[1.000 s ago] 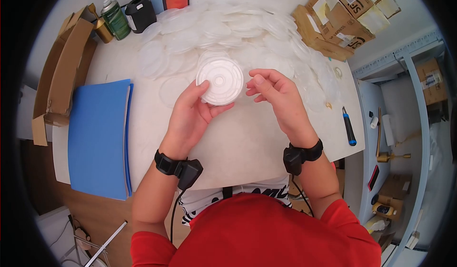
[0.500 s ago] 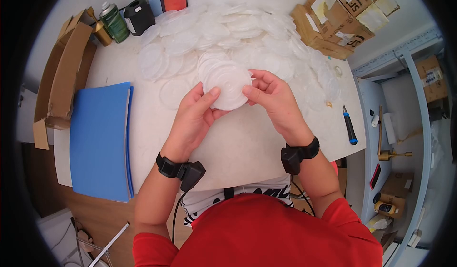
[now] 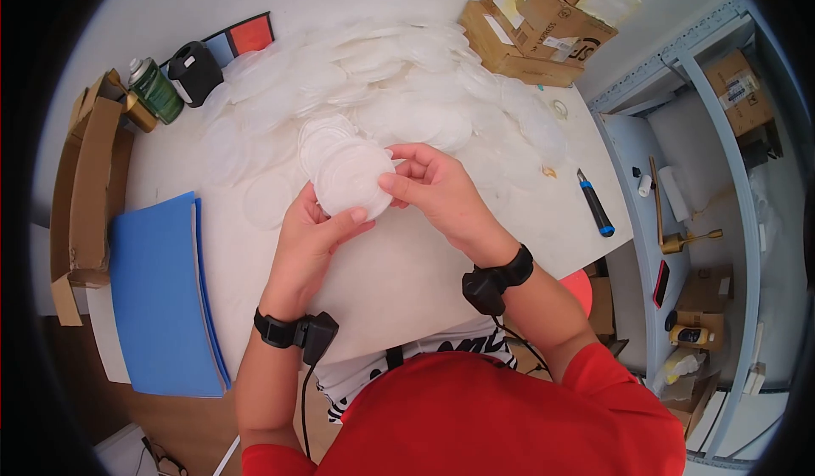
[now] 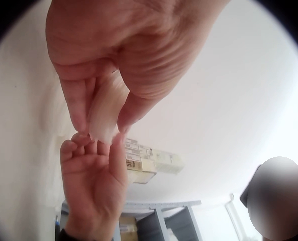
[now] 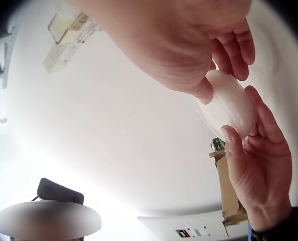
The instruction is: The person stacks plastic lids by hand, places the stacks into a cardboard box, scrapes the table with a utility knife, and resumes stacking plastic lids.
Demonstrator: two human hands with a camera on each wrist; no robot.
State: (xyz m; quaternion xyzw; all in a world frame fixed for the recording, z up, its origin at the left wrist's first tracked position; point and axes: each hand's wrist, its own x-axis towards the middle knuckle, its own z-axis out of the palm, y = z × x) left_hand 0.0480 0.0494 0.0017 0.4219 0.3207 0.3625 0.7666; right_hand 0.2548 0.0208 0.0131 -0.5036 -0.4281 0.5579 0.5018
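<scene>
Both hands hold a fanned stack of round, translucent white plastic lids (image 3: pixel 355 179) over the table, in front of a large pile of similar lids (image 3: pixel 373 69). My left hand (image 3: pixel 301 243) grips the stack's lower left edge, thumb on the top lid and fingers underneath. At the right edge, my right hand (image 3: pixel 446 194) pinches the lids between thumb and fingers. In the left wrist view the stack (image 4: pixel 109 108) appears edge-on between thumb and fingers. The right wrist view shows the top lid's face (image 5: pixel 234 105), with both thumbs on it.
A blue folder (image 3: pixel 165 298) lies at the table's left, beside an open cardboard box (image 3: pixel 89 187). Behind stand a green spray can (image 3: pixel 157 92) and a black bottle (image 3: pixel 195 75). A utility knife (image 3: pixel 596 204) lies right; cardboard boxes (image 3: pixel 552 26) stand at the back right.
The right hand, earlier apart from the stack, came in and took its right edge. The stack went from neatly aligned to fanned out. The head view has since shifted, moving the scene leftward.
</scene>
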